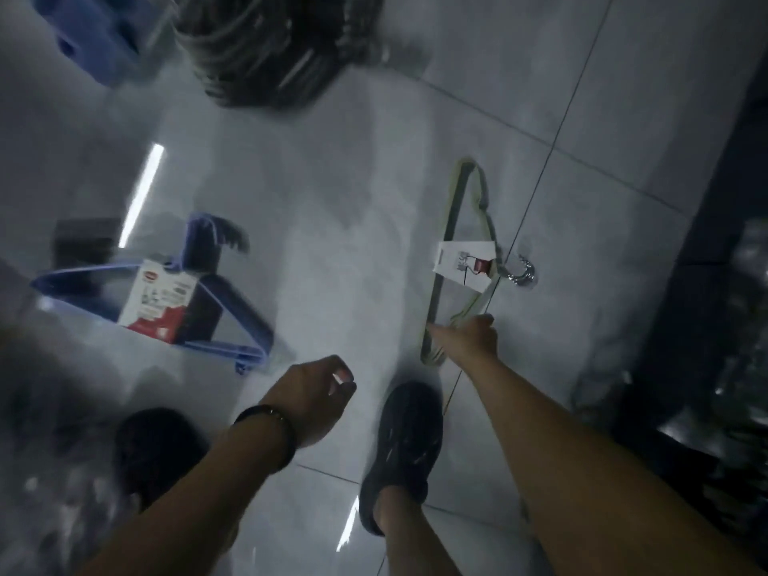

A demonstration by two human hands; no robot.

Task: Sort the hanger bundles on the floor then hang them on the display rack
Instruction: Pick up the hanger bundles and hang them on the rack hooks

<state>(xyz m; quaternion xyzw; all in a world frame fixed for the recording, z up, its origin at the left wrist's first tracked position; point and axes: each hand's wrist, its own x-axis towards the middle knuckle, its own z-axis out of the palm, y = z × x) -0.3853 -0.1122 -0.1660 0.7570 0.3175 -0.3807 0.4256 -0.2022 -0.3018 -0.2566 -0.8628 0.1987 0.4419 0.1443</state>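
Observation:
A pale green hanger bundle point(457, 251) with a white tag and a chrome hook lies on the grey tiled floor at centre right. My right hand point(469, 340) reaches down to its near end and grips the lower corner of it. A blue hanger bundle point(216, 313) with a red and white label lies on the floor at the left. My left hand point(316, 392) hangs above the floor between the two bundles, fingers loosely curled, holding nothing. The picture is blurred by motion.
A dark heap of hanger bundles point(270, 47) lies at the top, with a blue plastic item point(99, 39) to its left. My dark shoe point(403, 451) stands on the tiles below the green bundle. Dark shelving point(715, 326) runs along the right edge.

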